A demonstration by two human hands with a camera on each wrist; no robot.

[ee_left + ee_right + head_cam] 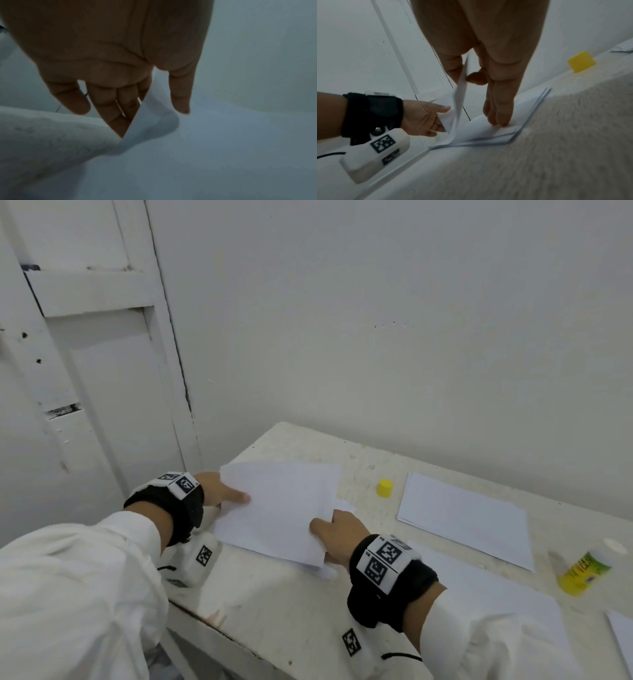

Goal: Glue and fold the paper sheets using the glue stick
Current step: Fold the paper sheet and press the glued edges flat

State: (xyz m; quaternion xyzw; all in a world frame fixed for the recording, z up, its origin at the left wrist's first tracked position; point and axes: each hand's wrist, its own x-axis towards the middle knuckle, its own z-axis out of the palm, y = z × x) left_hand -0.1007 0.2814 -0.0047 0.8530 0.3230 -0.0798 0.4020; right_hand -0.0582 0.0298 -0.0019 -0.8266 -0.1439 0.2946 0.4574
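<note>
Meanwhile, at the table: a person in white sleeves works a white paper sheet [277, 508] at the left end of a worn white table [298, 618], both hands on it.
Left hand: the left hand [219, 491] pinches the sheet's left edge, thumb on top, the other fingers [109, 108] beneath; that edge curls up off the table.
Right hand: the right hand [337, 537] holds the sheet's right edge. In the right wrist view the thumb and a fingertip nip a raised flap of paper, while the remaining fingers [498, 112] press straight down on the sheets lying flat below.
Sheet: lifted along both held edges, lying over a small stack of more paper whose corners show under it.
Glue stick: the yellow-and-green glue stick [585, 571] lies on its side near the table's right edge, well apart from both hands, uncapped.
Cap: its yellow cap [384, 487] stands upright on the table between the held sheet and a second stack [466, 518] of white paper.
Further paper: another sheet [486, 587] lies just right of the right wrist.
Backdrop: a plain white wall [394, 320] and a white panelled door [96, 371].
</note>
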